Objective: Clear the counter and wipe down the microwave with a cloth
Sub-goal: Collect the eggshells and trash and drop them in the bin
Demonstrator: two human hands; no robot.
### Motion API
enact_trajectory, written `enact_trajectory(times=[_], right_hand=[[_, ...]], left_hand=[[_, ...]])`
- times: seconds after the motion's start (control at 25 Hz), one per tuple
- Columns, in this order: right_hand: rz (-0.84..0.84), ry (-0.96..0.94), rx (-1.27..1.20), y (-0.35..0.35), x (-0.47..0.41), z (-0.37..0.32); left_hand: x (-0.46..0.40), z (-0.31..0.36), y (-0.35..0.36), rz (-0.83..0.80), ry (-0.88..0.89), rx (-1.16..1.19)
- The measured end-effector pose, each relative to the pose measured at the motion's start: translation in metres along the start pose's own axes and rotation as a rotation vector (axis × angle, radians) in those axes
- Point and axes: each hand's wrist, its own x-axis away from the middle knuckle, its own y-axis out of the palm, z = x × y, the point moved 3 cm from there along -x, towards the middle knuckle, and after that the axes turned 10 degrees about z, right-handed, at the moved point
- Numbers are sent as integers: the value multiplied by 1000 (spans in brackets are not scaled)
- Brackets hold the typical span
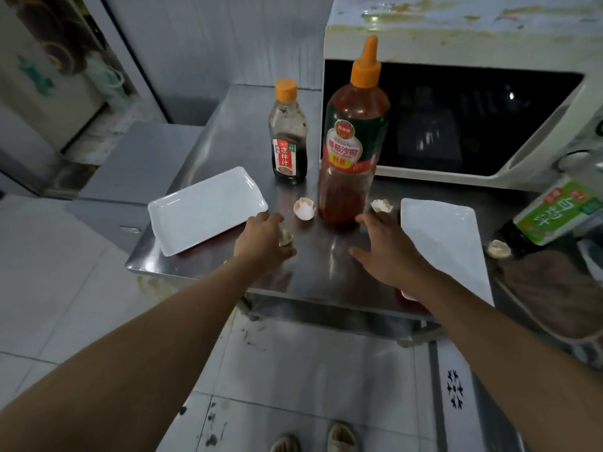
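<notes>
Now reaching over the steel table (323, 269) with both hands. Left hand (262, 241) curled round an eggshell piece (286, 237), just left of the tall ketchup bottle (354, 148). Right hand (386, 249) spread, holding nothing, fingertips at the bottle's base. Microwave (473, 119) directly behind the bottle, its top stained. Brown cloth (551, 285) far right of the bottle, at the table's edge.

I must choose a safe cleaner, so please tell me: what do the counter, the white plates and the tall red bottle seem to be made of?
Counter: likely brushed stainless steel, grey with soft reflections.
Left plate and right plate: glossy white, ceramic or melamine; cannot tell which.
Tall red bottle: translucent plastic, with an opaque orange cap.
</notes>
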Motion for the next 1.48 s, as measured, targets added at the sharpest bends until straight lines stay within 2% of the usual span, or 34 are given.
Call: enact_trajectory(times=[0.2, 0.4, 0.76, 1.48], right_hand=[[16, -18, -9, 6, -4, 9], [15, -26, -25, 11, -8, 16], [9, -31, -22, 21, -12, 23], [65, 24, -42, 8, -15, 39]], left_hand=[[-6, 0, 12, -18, -33, -13], [-7, -5, 18, 43, -91, 17], [-8, -3, 17, 41, -93, 77], [-28, 26, -1, 121, 37, 154]])
